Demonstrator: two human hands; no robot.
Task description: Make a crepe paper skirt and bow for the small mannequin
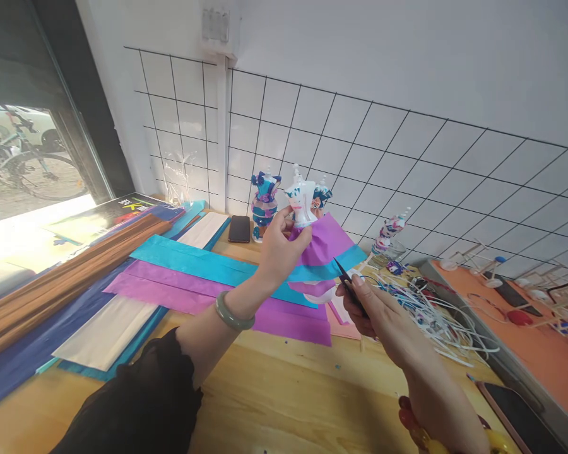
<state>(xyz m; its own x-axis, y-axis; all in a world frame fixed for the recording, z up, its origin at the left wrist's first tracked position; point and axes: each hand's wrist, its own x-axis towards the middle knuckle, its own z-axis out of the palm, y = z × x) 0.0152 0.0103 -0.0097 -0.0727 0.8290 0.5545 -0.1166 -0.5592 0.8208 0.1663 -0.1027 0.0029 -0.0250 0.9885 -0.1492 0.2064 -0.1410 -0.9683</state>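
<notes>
My left hand [286, 243], a green bangle on its wrist, is closed around the waist of a small white dress form [299, 195]. A skirt of purple paper [329, 236] with a turquoise band [345, 260] flares out below it. In my right hand [373, 302] are dark scissors [343, 272], their tip against the turquoise band; I cannot tell how far the blades are apart. Long strips of turquoise paper [189, 258] and purple paper [288, 320] lie on the table under my left forearm.
Decorated dress forms [265, 205] stand by the wire grid [312, 126]. A phone [239, 229] lies near them. At the right are tangled white cords [435, 321], a tablet-like device [520, 416] and an orange surface [515, 328]. Brown paper [94, 271] lies left.
</notes>
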